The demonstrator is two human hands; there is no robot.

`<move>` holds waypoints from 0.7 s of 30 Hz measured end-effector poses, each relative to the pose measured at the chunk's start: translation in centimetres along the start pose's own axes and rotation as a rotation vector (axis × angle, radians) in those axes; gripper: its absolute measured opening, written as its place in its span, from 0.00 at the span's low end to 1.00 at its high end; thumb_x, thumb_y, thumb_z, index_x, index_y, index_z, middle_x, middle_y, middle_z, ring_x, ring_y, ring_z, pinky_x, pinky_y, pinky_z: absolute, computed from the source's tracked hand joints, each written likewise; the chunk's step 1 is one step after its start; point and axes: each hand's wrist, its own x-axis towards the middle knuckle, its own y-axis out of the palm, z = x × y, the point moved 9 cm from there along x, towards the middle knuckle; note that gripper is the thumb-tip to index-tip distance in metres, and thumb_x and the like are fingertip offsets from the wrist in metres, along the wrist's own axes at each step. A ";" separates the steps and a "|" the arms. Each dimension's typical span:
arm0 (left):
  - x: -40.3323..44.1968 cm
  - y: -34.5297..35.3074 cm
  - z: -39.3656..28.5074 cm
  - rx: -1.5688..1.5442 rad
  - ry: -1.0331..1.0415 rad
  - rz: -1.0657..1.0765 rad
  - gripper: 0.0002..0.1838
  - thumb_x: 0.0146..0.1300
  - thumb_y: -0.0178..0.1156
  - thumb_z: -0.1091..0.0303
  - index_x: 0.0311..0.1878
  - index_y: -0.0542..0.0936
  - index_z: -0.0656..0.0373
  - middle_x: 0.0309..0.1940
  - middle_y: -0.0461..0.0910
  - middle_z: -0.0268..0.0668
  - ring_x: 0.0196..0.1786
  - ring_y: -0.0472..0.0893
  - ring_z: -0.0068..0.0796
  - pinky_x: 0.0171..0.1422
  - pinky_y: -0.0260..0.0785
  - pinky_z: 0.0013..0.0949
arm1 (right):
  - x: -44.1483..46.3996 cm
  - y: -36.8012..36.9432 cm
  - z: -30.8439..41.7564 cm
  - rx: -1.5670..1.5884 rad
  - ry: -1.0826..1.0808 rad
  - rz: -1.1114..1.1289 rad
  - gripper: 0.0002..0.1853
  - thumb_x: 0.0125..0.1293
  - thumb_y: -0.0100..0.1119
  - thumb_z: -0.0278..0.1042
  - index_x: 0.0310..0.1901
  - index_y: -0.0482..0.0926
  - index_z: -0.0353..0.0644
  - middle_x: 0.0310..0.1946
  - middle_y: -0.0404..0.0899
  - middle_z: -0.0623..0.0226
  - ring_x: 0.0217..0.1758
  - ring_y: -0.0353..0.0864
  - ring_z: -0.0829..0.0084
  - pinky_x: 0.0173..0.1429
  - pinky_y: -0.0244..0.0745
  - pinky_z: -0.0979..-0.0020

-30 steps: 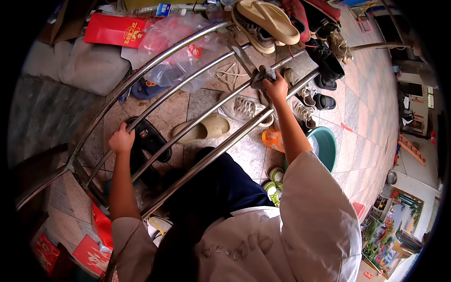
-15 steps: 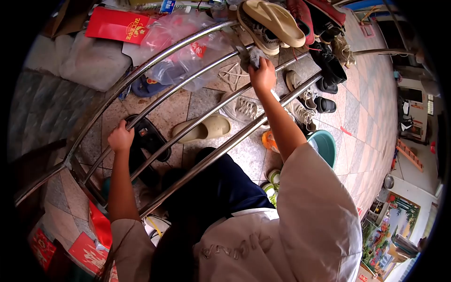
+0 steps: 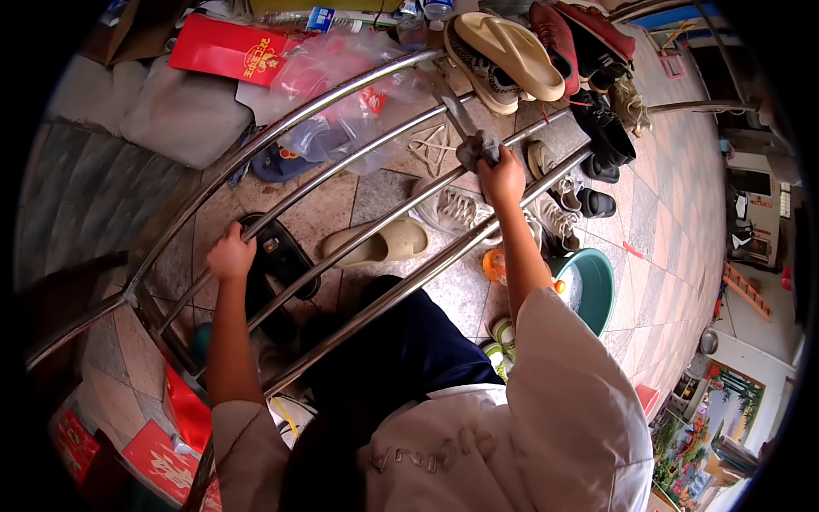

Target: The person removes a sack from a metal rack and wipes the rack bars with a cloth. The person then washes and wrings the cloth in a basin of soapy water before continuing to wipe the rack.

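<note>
A metal rack [image 3: 432,263] of long steel tubes lies across the view before me. My left hand [image 3: 231,253] is closed around one of its tubes near the left end. In my right hand [image 3: 502,177] is a bunched grey cloth [image 3: 478,150], pressed against the flat cross strip [image 3: 459,115] where it meets a tube. Beige flip-flops [image 3: 525,60] rest on top of sneakers at the rack's far right end. Through the tubes I see a beige clog [image 3: 380,242], white sneakers [image 3: 452,205] and a black sandal [image 3: 286,256] on the floor.
A teal basin [image 3: 597,294] with water stands right of my right forearm. Clear plastic bags [image 3: 341,94] and a red packet [image 3: 223,53] lie beyond the rack. More black shoes [image 3: 601,128] line the right side. Red printed paper [image 3: 158,461] is at lower left.
My right hand has moved the cloth down along the cross strip, toward me, uncovering more of the strip. My left hand keeps its hold on the tube. The view has shifted slightly.
</note>
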 end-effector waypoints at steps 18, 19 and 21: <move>0.1 -0.2 -0.1 -0.005 0.038 -0.133 0.11 0.50 0.59 0.56 0.26 0.73 0.52 0.17 0.77 0.38 0.20 0.77 0.41 0.27 0.70 0.42 | 7.0 3.7 4.0 0.007 0.205 -0.210 0.20 0.46 0.58 0.46 0.38 0.74 0.41 0.35 0.76 0.54 0.37 0.77 0.52 0.40 0.72 0.56; -0.1 -0.2 0.0 -0.022 0.039 -0.172 0.10 0.50 0.58 0.57 0.25 0.73 0.52 0.16 0.76 0.37 0.19 0.76 0.41 0.27 0.70 0.41 | 7.8 4.3 5.1 0.007 0.189 -0.218 0.20 0.46 0.58 0.46 0.38 0.75 0.41 0.35 0.76 0.54 0.38 0.77 0.53 0.40 0.72 0.56; -0.2 -0.5 0.0 -0.052 0.042 -0.258 0.10 0.51 0.58 0.58 0.22 0.72 0.52 0.13 0.75 0.37 0.16 0.75 0.40 0.26 0.69 0.41 | 9.9 5.5 7.7 0.001 0.132 -0.247 0.20 0.46 0.58 0.47 0.38 0.75 0.42 0.35 0.76 0.56 0.39 0.77 0.53 0.40 0.73 0.56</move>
